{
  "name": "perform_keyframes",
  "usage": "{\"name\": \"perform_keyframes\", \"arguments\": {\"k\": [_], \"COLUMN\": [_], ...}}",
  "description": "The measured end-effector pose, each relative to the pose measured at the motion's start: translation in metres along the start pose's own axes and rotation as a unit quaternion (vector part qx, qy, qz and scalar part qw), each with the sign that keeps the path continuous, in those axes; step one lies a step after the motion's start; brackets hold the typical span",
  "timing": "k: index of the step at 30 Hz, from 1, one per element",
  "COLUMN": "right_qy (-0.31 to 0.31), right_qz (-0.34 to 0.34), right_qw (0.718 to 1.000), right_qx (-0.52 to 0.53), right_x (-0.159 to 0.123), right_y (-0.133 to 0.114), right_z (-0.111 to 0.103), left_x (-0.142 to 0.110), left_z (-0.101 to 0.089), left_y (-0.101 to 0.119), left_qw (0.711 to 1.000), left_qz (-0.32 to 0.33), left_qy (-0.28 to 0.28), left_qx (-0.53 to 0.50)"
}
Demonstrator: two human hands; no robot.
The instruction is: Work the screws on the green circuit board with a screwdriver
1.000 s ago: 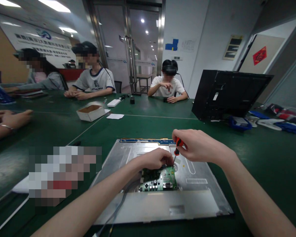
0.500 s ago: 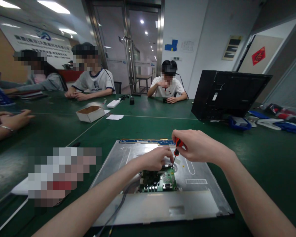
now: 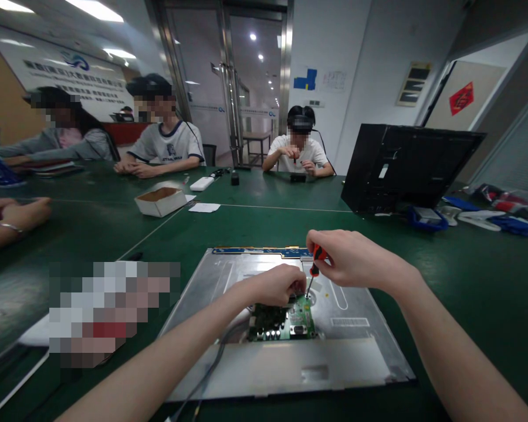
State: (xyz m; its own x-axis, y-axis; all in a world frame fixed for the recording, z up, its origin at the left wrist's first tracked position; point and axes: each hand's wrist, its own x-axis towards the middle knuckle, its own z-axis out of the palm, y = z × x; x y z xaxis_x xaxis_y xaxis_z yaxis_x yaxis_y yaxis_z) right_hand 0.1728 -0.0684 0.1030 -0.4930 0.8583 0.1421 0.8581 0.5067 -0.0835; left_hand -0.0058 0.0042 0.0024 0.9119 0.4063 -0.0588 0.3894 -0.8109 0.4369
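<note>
- Red-and-black screwdriver [image 3: 315, 262] pinched in right hand [image 3: 352, 258], tip at green circuit board's [image 3: 303, 317] far-right corner.
- Left hand [image 3: 277, 283] at board's far edge, fingers bunched tighter than half a second ago; hold unclear. Tip contact seems kept.
- Board mid-panel [image 3: 277, 366] on bench [image 3: 462, 281].

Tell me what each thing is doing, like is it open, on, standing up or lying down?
Right hand, closed around the screwdriver
Screwdriver, held tip down at the circuit board
Left hand, curled over the board; its grip is hidden
Circuit board, partly covered
Metal panel, lying flat
White box, open
Ceiling lights, on
</note>
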Motion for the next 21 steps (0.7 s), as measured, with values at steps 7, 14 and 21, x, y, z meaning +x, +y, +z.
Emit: {"name": "perform_keyframes", "arguments": {"k": [7,14,21], "right_qy": [-0.005,-0.004,-0.001], "right_qz": [0.005,0.003,0.016], "right_qw": [1.0,1.0,1.0], "right_qx": [0.0,-0.002,-0.016], "right_x": [0.0001,-0.0001,0.0012], "right_y": [-0.0011,-0.0018,-0.0018], "right_z": [-0.0009,-0.0007,-0.0007], "left_x": [-0.0003,0.001,0.002], "left_z": [0.0017,0.0036,0.0048], "left_y": [-0.0024,-0.0036,-0.0035], "left_qw": [0.999,0.998,0.996], "left_qz": [0.003,0.004,-0.008], "left_qy": [0.026,0.03,0.033], "left_qx": [-0.035,-0.064,-0.08]}}
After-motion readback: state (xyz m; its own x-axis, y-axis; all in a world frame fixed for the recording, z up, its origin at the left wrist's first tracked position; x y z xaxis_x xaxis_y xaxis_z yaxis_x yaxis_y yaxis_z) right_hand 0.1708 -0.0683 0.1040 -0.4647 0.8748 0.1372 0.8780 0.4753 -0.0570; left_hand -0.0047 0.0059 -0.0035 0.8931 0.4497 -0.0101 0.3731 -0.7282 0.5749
